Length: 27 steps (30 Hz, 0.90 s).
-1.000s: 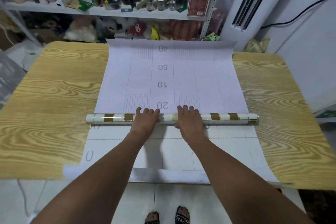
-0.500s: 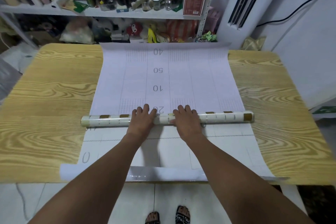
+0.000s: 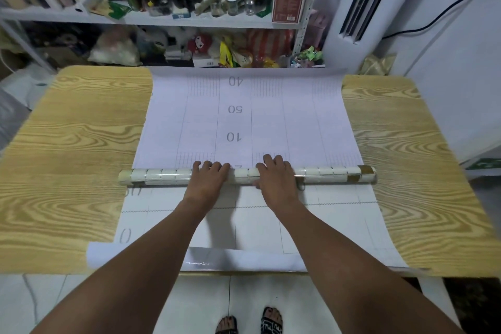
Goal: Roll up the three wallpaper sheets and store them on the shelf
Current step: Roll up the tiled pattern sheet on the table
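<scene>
The near edge of the lower sheet point(image 3: 244, 260) is seen curling over the table point(image 3: 67, 160) edge. Mid-table, the wallpaper roll point(image 3: 162, 176) is pressed under the flat, open left hand point(image 3: 208, 182) and right hand point(image 3: 276, 179), hiding its middle. Beyond, the unrolled backing point(image 3: 244, 116) shows printed numbers; the shelf point(image 3: 151, 19) contents are blurred.

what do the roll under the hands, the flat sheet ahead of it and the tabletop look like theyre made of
Roll: likely glossy vinyl or coated wallpaper, printed with cream and brown tiles; highlights run along it.
Flat sheet: matte white backing paper, judging by its printed grid lines and numbers.
Tabletop: yellow wood-grain surface, probably laminate or film rather than solid wood; the bold grain looks printed, though this is uncertain.
</scene>
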Each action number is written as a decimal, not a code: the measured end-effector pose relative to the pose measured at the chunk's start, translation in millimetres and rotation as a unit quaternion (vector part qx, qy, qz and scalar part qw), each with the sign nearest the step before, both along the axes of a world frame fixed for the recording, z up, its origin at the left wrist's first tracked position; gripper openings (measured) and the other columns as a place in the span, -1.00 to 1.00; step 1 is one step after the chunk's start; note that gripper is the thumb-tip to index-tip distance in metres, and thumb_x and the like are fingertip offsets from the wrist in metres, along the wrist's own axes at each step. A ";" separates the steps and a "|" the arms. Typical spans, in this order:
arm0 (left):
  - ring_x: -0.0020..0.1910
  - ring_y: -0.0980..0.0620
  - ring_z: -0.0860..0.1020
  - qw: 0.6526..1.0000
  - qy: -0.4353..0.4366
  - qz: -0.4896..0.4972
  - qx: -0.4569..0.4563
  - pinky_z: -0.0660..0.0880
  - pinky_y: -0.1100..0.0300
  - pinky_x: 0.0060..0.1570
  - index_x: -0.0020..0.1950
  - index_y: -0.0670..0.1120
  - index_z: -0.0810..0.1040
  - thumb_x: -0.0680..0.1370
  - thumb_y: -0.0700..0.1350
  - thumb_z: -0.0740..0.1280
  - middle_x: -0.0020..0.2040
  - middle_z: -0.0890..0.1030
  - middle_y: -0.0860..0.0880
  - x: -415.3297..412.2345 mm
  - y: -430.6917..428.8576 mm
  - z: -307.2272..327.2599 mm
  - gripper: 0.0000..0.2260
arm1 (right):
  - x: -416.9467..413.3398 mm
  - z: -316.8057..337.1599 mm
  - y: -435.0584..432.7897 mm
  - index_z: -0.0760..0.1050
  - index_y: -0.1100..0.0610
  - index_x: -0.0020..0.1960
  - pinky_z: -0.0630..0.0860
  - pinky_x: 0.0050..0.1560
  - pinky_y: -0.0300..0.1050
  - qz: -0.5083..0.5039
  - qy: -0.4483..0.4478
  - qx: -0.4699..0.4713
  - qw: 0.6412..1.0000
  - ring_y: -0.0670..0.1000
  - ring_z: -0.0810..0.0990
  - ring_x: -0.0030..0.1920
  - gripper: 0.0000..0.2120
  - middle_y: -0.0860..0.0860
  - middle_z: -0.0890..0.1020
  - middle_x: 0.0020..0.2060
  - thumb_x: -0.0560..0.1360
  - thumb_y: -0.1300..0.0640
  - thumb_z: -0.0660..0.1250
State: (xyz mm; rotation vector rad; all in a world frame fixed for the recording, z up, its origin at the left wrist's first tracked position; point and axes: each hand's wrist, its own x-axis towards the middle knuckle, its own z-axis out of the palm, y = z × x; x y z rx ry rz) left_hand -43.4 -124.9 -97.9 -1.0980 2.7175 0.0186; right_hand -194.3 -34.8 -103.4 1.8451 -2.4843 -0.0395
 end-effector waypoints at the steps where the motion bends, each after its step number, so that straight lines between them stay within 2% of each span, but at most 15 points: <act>1: 0.28 -0.10 0.35 1.000 -0.007 0.002 0.002 0.09 -0.03 0.40 0.42 -0.04 0.19 0.44 -0.36 0.25 0.27 0.40 -0.02 -0.5 0.6 0.6 -0.40 | -0.7 -1.6 -1.2 0.58 0.11 -0.24 0.46 -0.26 -0.11 0.003 0.003 -0.005 1.000 0.05 0.55 -0.24 -0.65 0.01 0.58 -0.23 0.18 -0.08 0.61; 3: 0.28 -0.12 0.35 1.000 -0.014 -0.002 0.005 0.07 -0.05 0.41 0.43 -0.06 0.18 0.43 -0.36 0.26 0.28 0.38 -0.05 -2.1 3.4 1.1 -0.40 | -1.9 -2.4 -3.8 0.57 0.10 -0.23 0.45 -0.27 -0.13 0.005 0.010 -0.008 1.000 0.02 0.54 -0.25 -0.65 -0.01 0.56 -0.25 0.15 -0.03 0.63; 5: 0.29 -0.14 0.35 1.000 -0.021 -0.002 0.008 0.07 -0.06 0.41 0.42 -0.09 0.19 0.48 -0.29 0.25 0.29 0.38 -0.07 -2.9 6.0 2.0 -0.47 | -1.5 -3.4 -2.2 0.56 0.10 0.00 0.44 -0.12 -0.13 0.017 0.003 0.010 1.000 0.02 0.54 -0.11 -0.66 -0.01 0.56 -0.12 0.29 0.07 0.55; 7: 0.28 -0.14 0.37 1.000 -0.031 0.003 0.003 0.07 -0.06 0.42 0.41 -0.10 0.20 0.49 -0.25 0.29 0.30 0.36 -0.08 -3.3 5.6 0.4 -0.48 | -3.3 -5.2 -2.4 0.42 0.14 0.27 0.41 0.02 -0.07 0.031 -0.035 0.010 0.999 0.08 0.50 0.05 -0.60 0.04 0.53 0.05 0.46 0.20 0.37; 8: 0.28 -0.14 0.38 0.999 -0.034 0.006 0.002 0.06 -0.06 0.42 0.40 -0.09 0.21 0.49 -0.24 0.30 0.31 0.34 -0.09 -4.0 4.8 -0.1 -0.49 | -3.0 -4.4 -2.1 0.42 0.14 0.29 0.42 0.00 -0.05 0.029 -0.049 0.009 0.998 0.10 0.51 0.05 -0.60 0.05 0.54 0.04 0.47 0.23 0.36; 10: 0.26 -0.13 0.39 0.999 -0.034 0.015 0.013 0.04 -0.04 0.43 0.39 -0.09 0.24 0.54 -0.18 0.26 0.31 0.31 -0.11 -5.9 4.0 1.3 -0.57 | 0.0 3.2 -0.1 0.54 0.11 0.11 0.45 -0.20 -0.07 0.021 -0.045 -0.007 0.999 0.08 0.56 -0.16 -0.65 0.04 0.58 -0.18 0.35 0.19 0.50; 12: 0.24 -0.13 0.40 0.999 -0.032 0.017 0.024 0.04 -0.04 0.43 0.39 -0.08 0.26 0.58 -0.12 0.22 0.29 0.32 -0.12 -7.8 2.6 3.7 -0.61 | 1.7 5.4 0.2 0.58 0.10 -0.05 0.41 -0.36 -0.13 0.026 -0.042 -0.028 0.998 0.07 0.53 -0.34 -0.65 0.02 0.55 -0.37 0.21 0.18 0.60; 16: 0.28 -0.12 0.37 1.000 -0.027 0.000 0.009 0.10 -0.03 0.39 0.48 -0.04 0.12 0.58 -0.07 0.23 0.29 0.38 -0.07 -6.2 -1.9 3.6 -0.49 | -0.1 6.0 -0.4 0.51 0.14 0.10 0.43 -0.17 -0.04 0.044 -0.058 -0.024 0.997 0.11 0.54 -0.17 -0.75 0.07 0.57 -0.24 0.44 0.20 0.42; 19: 0.30 -0.11 0.36 0.999 -0.031 0.000 0.017 0.19 0.01 0.31 0.47 -0.07 0.14 0.61 -0.05 0.19 0.28 0.44 -0.05 -3.9 -3.1 4.6 -0.54 | 2.1 -1.6 -0.1 0.53 0.13 -0.06 0.50 -0.17 -0.05 0.017 -0.044 -0.039 0.998 0.09 0.55 -0.25 -0.82 0.04 0.57 -0.32 0.39 0.16 0.48; 22: 0.26 -0.10 0.38 0.999 -0.028 0.000 0.043 0.23 0.04 0.24 0.39 -0.09 0.23 0.63 -0.06 0.13 0.23 0.48 -0.05 -2.6 -3.5 6.4 -0.66 | 4.2 -7.0 0.9 0.57 0.12 -0.13 0.52 -0.12 -0.05 0.017 -0.049 -0.051 0.997 0.08 0.56 -0.19 -0.79 0.03 0.59 -0.20 0.37 0.03 0.51; 25: 0.25 -0.09 0.39 0.998 -0.011 0.000 0.067 0.23 0.01 0.26 0.35 -0.08 0.27 0.64 -0.08 0.11 0.24 0.47 -0.06 0.0 -3.5 7.9 -0.71 | 3.0 -9.2 1.1 0.58 0.12 -0.07 0.48 -0.16 -0.05 0.017 -0.037 -0.021 0.999 0.09 0.53 -0.15 -0.67 0.04 0.57 -0.11 0.31 -0.07 0.52; 27: 0.22 -0.11 0.41 0.997 0.003 -0.001 0.078 0.26 0.02 0.24 0.34 -0.08 0.31 0.64 -0.08 0.11 0.29 0.40 -0.08 1.5 -2.3 8.9 -0.72 | 1.2 -6.3 2.1 0.56 0.14 0.03 0.44 -0.11 -0.04 0.038 -0.044 -0.007 0.998 0.10 0.51 -0.06 -0.66 0.05 0.55 -0.04 0.39 -0.06 0.47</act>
